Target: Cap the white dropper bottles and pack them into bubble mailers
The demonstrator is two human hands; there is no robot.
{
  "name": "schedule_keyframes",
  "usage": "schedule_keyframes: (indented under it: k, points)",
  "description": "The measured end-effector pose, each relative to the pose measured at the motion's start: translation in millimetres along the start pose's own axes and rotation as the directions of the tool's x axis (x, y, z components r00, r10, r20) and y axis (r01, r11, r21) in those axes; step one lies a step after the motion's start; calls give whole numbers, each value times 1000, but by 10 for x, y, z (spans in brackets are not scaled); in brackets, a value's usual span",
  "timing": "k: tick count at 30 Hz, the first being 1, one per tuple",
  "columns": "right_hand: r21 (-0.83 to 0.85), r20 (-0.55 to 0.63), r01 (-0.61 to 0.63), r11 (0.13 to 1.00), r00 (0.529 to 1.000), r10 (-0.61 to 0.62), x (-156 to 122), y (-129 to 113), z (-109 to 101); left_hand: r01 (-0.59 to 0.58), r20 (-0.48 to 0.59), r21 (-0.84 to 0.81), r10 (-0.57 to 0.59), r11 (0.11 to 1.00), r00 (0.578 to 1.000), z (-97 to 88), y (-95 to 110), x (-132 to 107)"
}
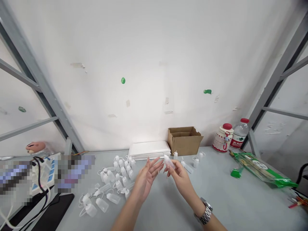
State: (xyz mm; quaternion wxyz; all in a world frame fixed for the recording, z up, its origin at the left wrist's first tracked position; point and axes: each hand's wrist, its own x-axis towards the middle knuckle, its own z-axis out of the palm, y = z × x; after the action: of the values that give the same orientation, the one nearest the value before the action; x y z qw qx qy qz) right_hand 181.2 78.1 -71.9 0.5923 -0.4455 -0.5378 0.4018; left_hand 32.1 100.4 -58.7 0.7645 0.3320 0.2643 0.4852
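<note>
Between thumb and fingers, my right hand (pixel 178 173) grips a small translucent squeeze bottle (pixel 169 161) with a white tethered cap, tilted to the upper left. My left hand (pixel 147 178) is beside it, palm turned up and fingers stretched apart, its fingertips close to the bottle's cap end. Whether they touch it I cannot tell. Several like bottles (pixel 124 171) stand and lie on the table left of my left hand. A few more, among them a lying bottle (pixel 187 166) and a standing bottle (pixel 195 162), are beyond and right of my right hand.
A stack of white flat boxes (pixel 149 149) and an open cardboard box (pixel 186 146) stand against the wall. Right of them are a red-lidded jar (pixel 222 138), a water bottle (pixel 239 134) and a green package (pixel 263 170). A power strip (pixel 49 171) with cables is at left.
</note>
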Motion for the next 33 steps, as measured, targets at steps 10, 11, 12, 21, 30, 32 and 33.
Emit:
schedule_keyframes:
  k: [10, 11, 12, 21, 30, 32, 33]
  points:
    - [-189, -51, 214, 958, 973, -227, 229, -665, -54, -37, -140, -164, 14, 986, 990, 605, 369, -158]
    - [-212, -42, 238, 948, 967, -253, 270, -787, -66, -74, -151, -165, 49, 983, 987, 679, 465, -170]
    - [-234, -32, 256, 938, 962, -271, 303, -901, -81, -110, -158, -158, 85, 981, 984, 747, 553, -183]
    - [-471, 123, 349, 810, 935, -332, 204, -1355, -249, -386, -241, -89, 356, 918, 903, 877, 791, -202]
    - [-548, 325, 570, 612, 819, -472, -7, -1487, -231, -294, -226, -122, 262, 948, 938, 835, 812, -250]
    - [-558, 342, 577, 597, 815, -468, -15, -1504, -228, -273, -202, -123, 245, 954, 948, 842, 811, -267]
    - [-562, 351, 581, 589, 812, -466, -16, -1509, -230, -268, -189, -120, 243, 956, 951, 844, 810, -275]
